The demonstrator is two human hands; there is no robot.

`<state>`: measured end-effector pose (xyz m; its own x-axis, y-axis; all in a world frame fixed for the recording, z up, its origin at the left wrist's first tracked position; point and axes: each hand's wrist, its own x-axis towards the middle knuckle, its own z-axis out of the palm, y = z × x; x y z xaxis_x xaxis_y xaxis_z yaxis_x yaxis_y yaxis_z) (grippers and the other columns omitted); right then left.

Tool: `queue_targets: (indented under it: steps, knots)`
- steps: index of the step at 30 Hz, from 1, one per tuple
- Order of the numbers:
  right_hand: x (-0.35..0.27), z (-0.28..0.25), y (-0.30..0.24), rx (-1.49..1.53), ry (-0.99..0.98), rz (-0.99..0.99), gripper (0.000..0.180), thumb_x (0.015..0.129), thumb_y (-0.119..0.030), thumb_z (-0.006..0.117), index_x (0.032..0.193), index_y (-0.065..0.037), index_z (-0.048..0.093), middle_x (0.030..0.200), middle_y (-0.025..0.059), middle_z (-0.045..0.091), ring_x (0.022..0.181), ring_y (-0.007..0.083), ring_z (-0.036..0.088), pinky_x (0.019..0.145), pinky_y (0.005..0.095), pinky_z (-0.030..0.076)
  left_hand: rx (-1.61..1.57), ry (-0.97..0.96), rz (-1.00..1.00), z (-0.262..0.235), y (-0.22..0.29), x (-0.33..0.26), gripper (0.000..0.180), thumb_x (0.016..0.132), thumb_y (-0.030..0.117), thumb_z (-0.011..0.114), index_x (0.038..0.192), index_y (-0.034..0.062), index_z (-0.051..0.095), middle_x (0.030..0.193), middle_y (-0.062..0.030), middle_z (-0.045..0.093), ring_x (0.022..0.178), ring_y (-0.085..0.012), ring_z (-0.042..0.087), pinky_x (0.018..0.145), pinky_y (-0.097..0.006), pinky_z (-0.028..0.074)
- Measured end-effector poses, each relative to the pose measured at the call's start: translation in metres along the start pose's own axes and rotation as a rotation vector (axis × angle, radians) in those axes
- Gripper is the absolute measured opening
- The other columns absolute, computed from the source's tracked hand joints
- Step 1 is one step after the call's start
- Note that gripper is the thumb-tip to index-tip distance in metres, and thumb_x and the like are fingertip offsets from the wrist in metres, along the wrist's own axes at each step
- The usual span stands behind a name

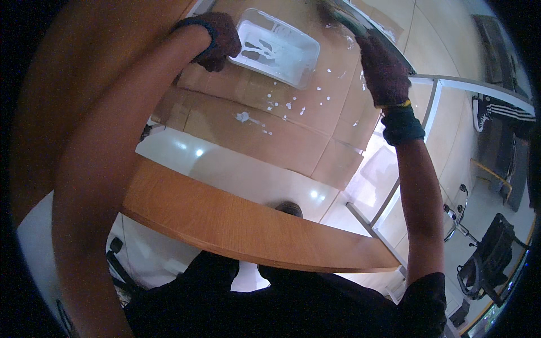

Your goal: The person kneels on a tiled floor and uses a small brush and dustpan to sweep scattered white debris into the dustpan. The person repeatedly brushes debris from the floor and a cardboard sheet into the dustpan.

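Note:
My left hand, in a dark maroon knitted glove with a dark cuff, is closed, knuckles beside the left end of a white plastic paint tray. What its fingers hold, if anything, is hidden. White paint is pooled and streaked in the tray, which rests on brown cardboard spotted with white drips. On the right, my right hand, in a matching glove with a yellow-edged cuff, is closed around a brush-like tool with a dark, blurred end. A long pale-edged piece runs beside that hand.
A curved wooden board crosses in front of my body. Grey metal frame bars stand to the right. A brown wooden surface fills the left. Farther right are a black swivel chair and another person's dark shoe.

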<state>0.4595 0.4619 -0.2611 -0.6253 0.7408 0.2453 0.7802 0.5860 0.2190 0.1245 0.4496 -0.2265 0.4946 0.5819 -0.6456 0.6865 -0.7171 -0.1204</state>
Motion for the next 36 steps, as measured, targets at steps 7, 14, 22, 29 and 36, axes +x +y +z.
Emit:
queue_targets:
  steps: [7,14,22,29,36]
  knots:
    - [-0.045,-0.035,0.019,-0.087,-0.17,0.216,0.034,0.089,-0.022,0.05,0.123,-0.021,0.051,0.118,0.007,0.057,0.089,0.029,0.063,0.071,0.0384,0.053,-0.071,0.005,-0.025,0.022,-0.008,0.012,0.009,0.064,0.015,0.07,0.072,0.0142,0.066,0.07,-0.0114,0.066,0.067,-0.0268,0.067,0.06,-0.037,0.054]
    - [-0.023,-0.02,0.005,0.035,-0.013,0.051,0.04,0.087,-0.014,0.05,0.126,-0.021,0.048,0.118,0.0086,0.058,0.085,0.0268,0.064,0.066,0.0382,0.054,-0.012,0.103,0.12,0.042,-0.024,0.02,0.004,0.068,0.016,0.066,0.069,0.0128,0.065,0.067,-0.0113,0.065,0.06,-0.0246,0.066,0.053,-0.036,0.053]
    - [-0.054,-0.027,0.038,-0.087,-0.117,0.249,0.032,0.088,-0.022,0.051,0.119,-0.019,0.052,0.117,0.0063,0.058,0.084,0.0271,0.064,0.068,0.0388,0.054,-0.155,0.02,0.01,0.024,-0.012,0.018,0.005,0.066,0.016,0.067,0.069,0.0121,0.065,0.067,-0.0105,0.066,0.061,-0.0241,0.066,0.055,-0.035,0.053]
    - [-0.061,-0.055,0.026,-0.166,-0.161,0.251,0.033,0.087,-0.02,0.055,0.12,-0.016,0.054,0.113,0.007,0.06,0.086,0.0249,0.064,0.069,0.0351,0.054,-0.837,-0.115,-0.469,0.0,0.001,0.011,0.016,0.077,0.021,0.061,0.069,0.0083,0.065,0.065,-0.0113,0.066,0.057,-0.02,0.066,0.054,-0.033,0.054]
    - [-0.021,-0.021,0.009,0.023,-0.007,0.083,0.033,0.088,-0.02,0.052,0.121,-0.019,0.053,0.114,0.008,0.06,0.097,0.028,0.061,0.079,0.0374,0.051,-0.798,0.083,-0.181,0.012,-0.005,0.004,0.028,0.08,0.019,0.058,0.059,0.0012,0.062,0.059,-0.0137,0.063,0.046,-0.0205,0.061,0.045,-0.036,0.051]
